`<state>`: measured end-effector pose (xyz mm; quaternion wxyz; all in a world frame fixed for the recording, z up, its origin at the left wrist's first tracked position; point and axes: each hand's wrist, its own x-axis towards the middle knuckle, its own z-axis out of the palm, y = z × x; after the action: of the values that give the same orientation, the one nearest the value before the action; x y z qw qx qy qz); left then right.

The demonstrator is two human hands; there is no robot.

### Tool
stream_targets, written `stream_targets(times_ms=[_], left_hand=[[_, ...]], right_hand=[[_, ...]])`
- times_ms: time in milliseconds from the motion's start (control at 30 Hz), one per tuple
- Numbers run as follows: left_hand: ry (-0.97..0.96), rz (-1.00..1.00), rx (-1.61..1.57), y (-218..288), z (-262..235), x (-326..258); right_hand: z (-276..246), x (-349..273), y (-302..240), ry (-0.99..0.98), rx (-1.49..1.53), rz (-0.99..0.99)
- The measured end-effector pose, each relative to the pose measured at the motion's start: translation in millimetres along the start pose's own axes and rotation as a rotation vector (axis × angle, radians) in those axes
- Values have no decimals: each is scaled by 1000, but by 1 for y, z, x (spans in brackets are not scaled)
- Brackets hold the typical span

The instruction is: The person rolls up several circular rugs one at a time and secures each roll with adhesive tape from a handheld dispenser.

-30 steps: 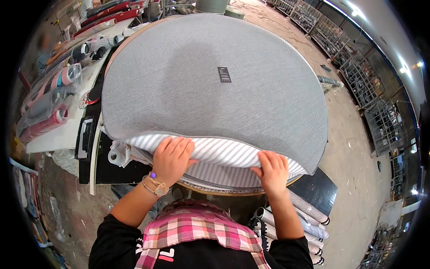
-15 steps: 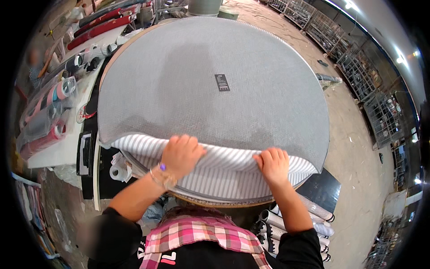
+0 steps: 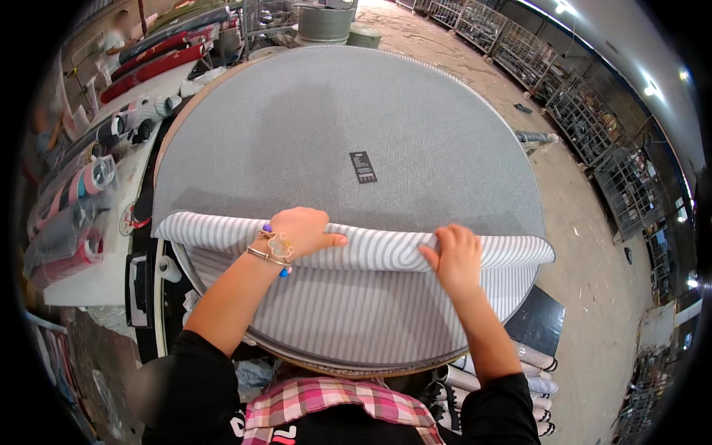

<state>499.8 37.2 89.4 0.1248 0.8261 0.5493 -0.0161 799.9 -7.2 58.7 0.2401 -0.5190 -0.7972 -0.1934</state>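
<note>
A large round rug (image 3: 415, 133) lies with its grey backing up and a dark label (image 3: 363, 167) near its middle. Its near edge is curled over into a roll (image 3: 378, 248), showing the grey-and-white striped face. On the left part of this roll, my left hand (image 3: 300, 231) curls its fingers over the top, thumb pointing right. My right hand (image 3: 456, 259) grips the roll farther right, fingers bent over it. Both fingertips are partly hidden by the rug. Below the roll shows another striped surface (image 3: 356, 319), face up.
Plastic-wrapped rolls (image 3: 81, 182) lie on a white table (image 3: 81, 289) at the left. Patterned rolls (image 3: 534, 378) are stacked low at the right, beside a dark panel (image 3: 538, 320). Wire cage trolleys (image 3: 578, 111) line the far right. A person (image 3: 115, 41) stands at the back left.
Both hands have rolled the near edge farther away from me. The roll now spans nearly the rug's whole width, and more of the striped surface beneath shows.
</note>
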Motion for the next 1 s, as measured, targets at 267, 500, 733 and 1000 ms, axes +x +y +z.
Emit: stream_targets(times_ms=[267, 500, 733, 1000], left_hand=[[634, 299, 225, 2, 22, -9], [139, 215, 87, -26, -1, 36], [496, 362, 212, -23, -10, 49], [77, 230, -13, -51, -44, 113]], right_hand=[[7, 45, 14, -473, 160, 131], [14, 52, -4, -214, 20, -18], [30, 111, 37, -569, 254, 28], [68, 111, 35, -49, 35, -137]])
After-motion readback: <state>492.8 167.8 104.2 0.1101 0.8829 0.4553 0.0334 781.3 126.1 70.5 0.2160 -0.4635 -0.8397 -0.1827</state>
